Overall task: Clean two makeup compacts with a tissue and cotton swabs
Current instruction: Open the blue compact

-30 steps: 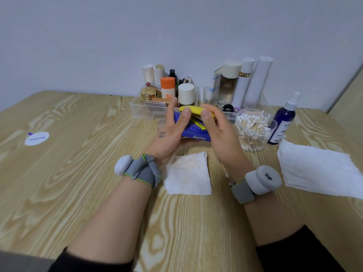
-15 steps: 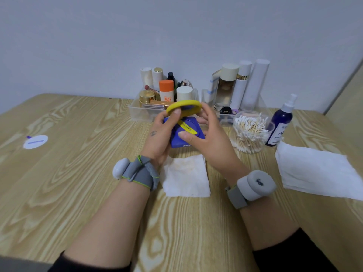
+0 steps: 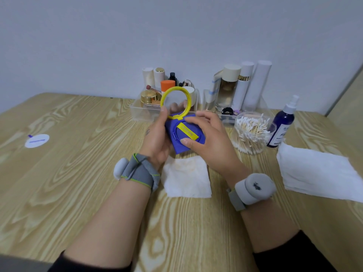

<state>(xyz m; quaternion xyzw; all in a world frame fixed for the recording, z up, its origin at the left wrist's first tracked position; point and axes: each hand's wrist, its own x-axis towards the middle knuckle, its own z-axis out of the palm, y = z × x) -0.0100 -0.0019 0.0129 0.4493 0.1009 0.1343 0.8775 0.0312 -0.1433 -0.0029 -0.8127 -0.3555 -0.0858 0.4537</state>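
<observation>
Table [image 3: 68, 183], jar [image 3: 248, 149] w/ swabs [image 3: 251, 127], compact [image 3: 173, 135] in L hand [image 3: 157, 141], R hand [image 3: 213, 141]

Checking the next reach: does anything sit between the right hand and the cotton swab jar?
Nothing visible does. The right hand grips the open compact with the left hand; the cotton swab jar stands just right of it, nothing between.
</observation>
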